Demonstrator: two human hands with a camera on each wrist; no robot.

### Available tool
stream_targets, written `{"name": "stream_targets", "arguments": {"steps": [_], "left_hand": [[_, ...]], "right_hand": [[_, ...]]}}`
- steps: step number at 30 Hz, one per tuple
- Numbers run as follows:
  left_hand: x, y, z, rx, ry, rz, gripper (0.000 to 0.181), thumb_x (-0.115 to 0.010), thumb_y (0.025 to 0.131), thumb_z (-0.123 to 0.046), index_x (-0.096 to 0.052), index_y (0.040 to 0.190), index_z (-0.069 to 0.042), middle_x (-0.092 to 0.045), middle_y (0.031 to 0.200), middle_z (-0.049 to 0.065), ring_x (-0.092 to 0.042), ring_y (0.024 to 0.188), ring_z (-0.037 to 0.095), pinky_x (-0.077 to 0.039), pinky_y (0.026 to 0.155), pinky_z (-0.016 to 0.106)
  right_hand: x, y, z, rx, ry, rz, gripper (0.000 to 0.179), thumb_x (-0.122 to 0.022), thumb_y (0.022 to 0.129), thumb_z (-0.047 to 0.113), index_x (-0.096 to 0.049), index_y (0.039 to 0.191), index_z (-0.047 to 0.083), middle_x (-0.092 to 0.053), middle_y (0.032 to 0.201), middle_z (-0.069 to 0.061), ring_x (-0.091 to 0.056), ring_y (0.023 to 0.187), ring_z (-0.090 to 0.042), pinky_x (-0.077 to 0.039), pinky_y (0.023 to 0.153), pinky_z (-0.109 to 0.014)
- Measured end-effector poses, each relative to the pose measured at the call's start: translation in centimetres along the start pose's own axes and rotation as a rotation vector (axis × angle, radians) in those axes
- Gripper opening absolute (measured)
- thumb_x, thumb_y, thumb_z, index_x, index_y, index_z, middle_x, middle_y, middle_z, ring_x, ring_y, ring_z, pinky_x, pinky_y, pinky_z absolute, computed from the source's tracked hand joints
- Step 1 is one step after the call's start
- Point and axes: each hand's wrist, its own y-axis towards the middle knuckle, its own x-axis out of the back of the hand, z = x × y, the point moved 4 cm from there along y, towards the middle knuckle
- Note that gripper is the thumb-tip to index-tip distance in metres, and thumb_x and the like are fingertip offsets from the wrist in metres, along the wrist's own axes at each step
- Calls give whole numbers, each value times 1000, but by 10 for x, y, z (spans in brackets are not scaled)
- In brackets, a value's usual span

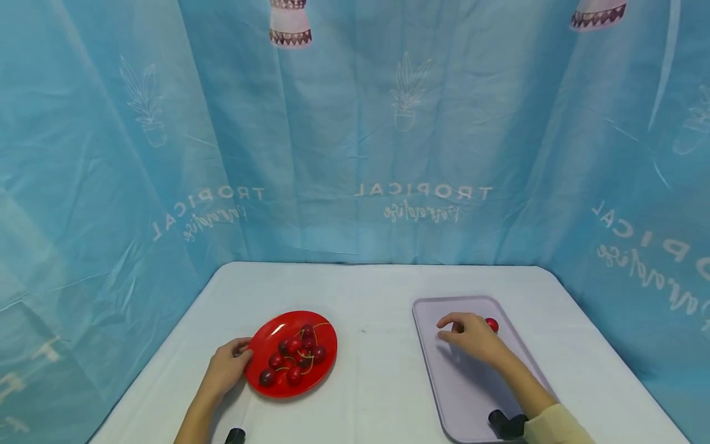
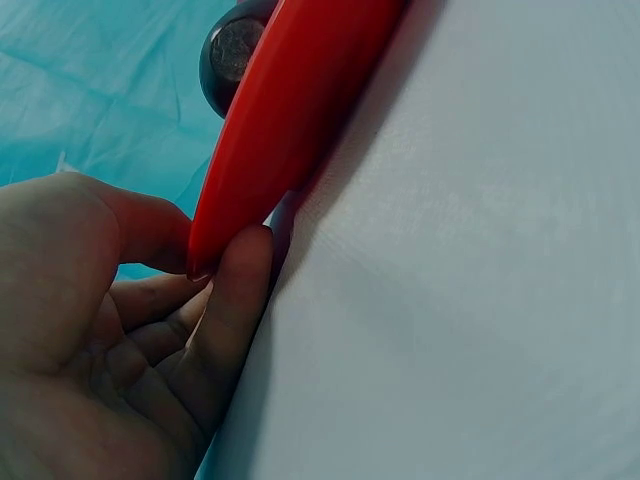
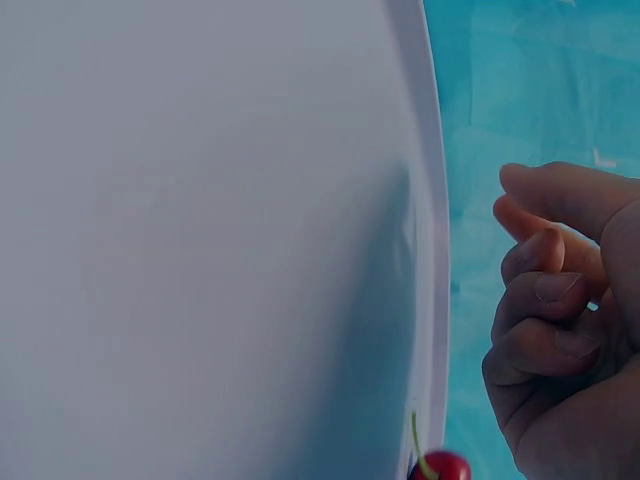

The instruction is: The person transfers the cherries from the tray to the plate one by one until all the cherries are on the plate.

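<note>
My left hand [image 1: 226, 368] pinches the left rim of a round red plate [image 1: 273, 333] between thumb and fingers. In the left wrist view the plate [image 2: 280, 110] looks slightly raised off the white surface at that rim. Several dark red cherries [image 1: 294, 375], with green stems, lie on the plate. My right hand [image 1: 471, 336] hovers over a pale lilac tray [image 1: 444, 382], thumb and index finger apart, other fingers loosely curled, nothing held. Behind this hand a red cherry [image 1: 492, 324] lies on the tray; its stem shows in the right wrist view.
Both plate and tray stand on a white table [image 1: 377, 345], plate left, tray right. A blue printed curtain [image 1: 355, 135] hangs behind and on both sides. Black wrist-camera parts [image 1: 507, 424] show near the right sleeve.
</note>
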Motion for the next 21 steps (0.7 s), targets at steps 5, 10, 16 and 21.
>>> {"name": "stream_targets", "arguments": {"steps": [5, 10, 16, 21], "left_hand": [[1, 2, -1, -24, -15, -12, 37, -52, 92, -11, -57, 125, 7, -60, 116, 22, -53, 111, 40, -47, 91, 52], [0, 2, -2, -17, -5, -4, 38, -52, 92, -12, -56, 124, 8, -60, 114, 23, -53, 111, 41, -47, 91, 53], [-1, 3, 1, 10, 11, 5, 38, -52, 92, -11, -56, 125, 7, -60, 116, 23, -51, 115, 42, -44, 93, 56], [-1, 2, 4, 33, 13, 4, 38, -51, 92, -11, -55, 126, 6, -59, 118, 24, -49, 117, 43, -42, 95, 57]], "right_hand": [[14, -3, -7, 29, -26, -27, 18, -75, 82, 18, -72, 99, 11, -53, 63, 2, -48, 54, -15, -41, 48, -27], [26, -8, -15, 73, -98, -48, 15, -74, 82, 13, -72, 96, 9, -51, 63, 4, -47, 54, -12, -41, 48, -27], [33, -16, -26, 34, -175, -37, 12, -72, 80, 8, -71, 92, 10, -50, 63, 4, -46, 55, -13, -41, 48, -27], [38, -19, -30, 25, -200, -24, 12, -72, 80, 9, -71, 92, 9, -50, 65, 3, -46, 58, -14, -40, 50, -29]]}}
